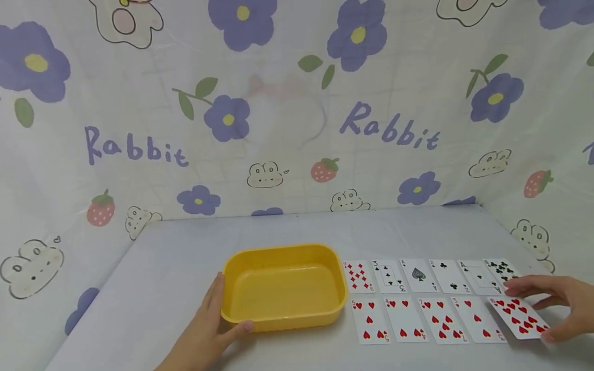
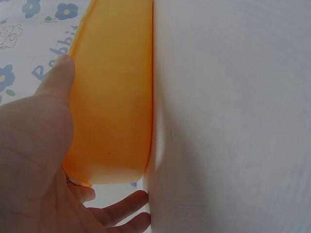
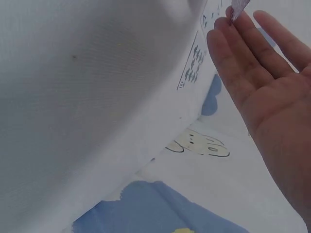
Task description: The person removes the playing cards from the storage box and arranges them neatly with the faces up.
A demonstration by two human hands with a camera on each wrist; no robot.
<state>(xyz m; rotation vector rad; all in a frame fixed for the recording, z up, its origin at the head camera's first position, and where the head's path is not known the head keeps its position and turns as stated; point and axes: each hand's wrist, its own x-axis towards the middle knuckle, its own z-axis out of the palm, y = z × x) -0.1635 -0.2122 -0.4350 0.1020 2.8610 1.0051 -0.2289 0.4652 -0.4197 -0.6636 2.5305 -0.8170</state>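
A yellow plastic basin (image 1: pixel 292 323) stands on the table. My left hand (image 1: pixel 206 323) grips its near left corner, thumb at the front rim and fingers along the left side. In the left wrist view, the thumb lies against the basin's wall (image 2: pixel 112 97). At the right, my right hand (image 1: pixel 570 307) pinches a playing card (image 1: pixel 520 318) with several red hearts, face up and tilted, at the right end of the lower card row. The right wrist view shows only a corner of that card (image 3: pixel 238 8) at the fingertips. Above it lies a clubs card (image 1: pixel 500 270), partly behind the fingers.
Face-up playing cards lie in two rows right of the basin. The upper row holds a nine of diamonds (image 1: pixel 358 278) and an ace of spades (image 1: pixel 418 275); the lower row has hearts, including a five (image 1: pixel 369 322). A printed cloth (image 1: pixel 287 103) hangs behind the table (image 1: pixel 139 288).
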